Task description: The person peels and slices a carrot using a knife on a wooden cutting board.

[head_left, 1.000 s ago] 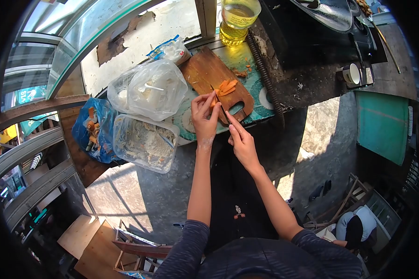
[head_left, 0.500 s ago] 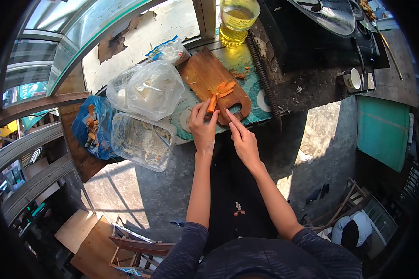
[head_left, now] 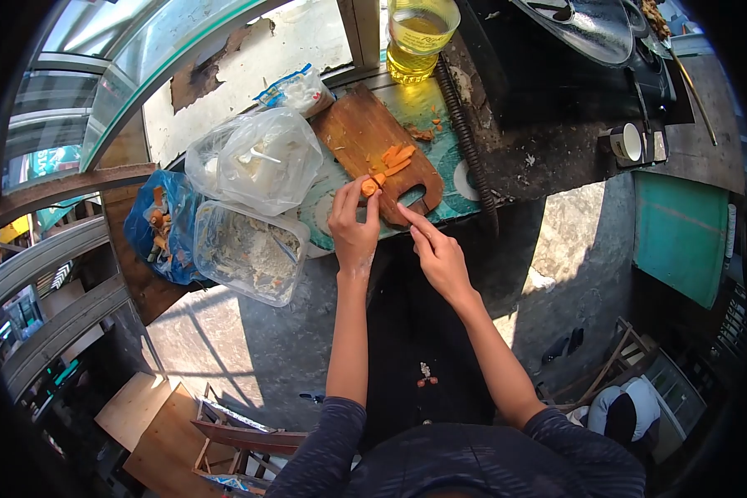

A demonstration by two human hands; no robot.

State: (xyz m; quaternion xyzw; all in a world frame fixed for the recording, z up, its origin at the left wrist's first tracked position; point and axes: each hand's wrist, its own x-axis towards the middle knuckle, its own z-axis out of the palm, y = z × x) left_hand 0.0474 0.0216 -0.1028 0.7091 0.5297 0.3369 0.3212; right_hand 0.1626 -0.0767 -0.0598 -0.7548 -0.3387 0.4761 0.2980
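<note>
My left hand pinches a short orange carrot piece at the near end of a wooden cutting board. My right hand is just to its right, index finger stretched along a thin dark knife that points at the carrot; the blade is hard to make out. Several cut carrot strips lie in the middle of the board. A few orange scraps sit on the patterned tabletop past the board.
Left of the board are a clear plastic bag, a clear container of scraps and a blue bag. A jug of yellow oil stands behind. A ribbed rod, cup and pan are right. Another person sits below.
My left hand has drawn back toward me along the board, and the carrot piece it holds is shorter. My right hand and the knife followed slightly.
</note>
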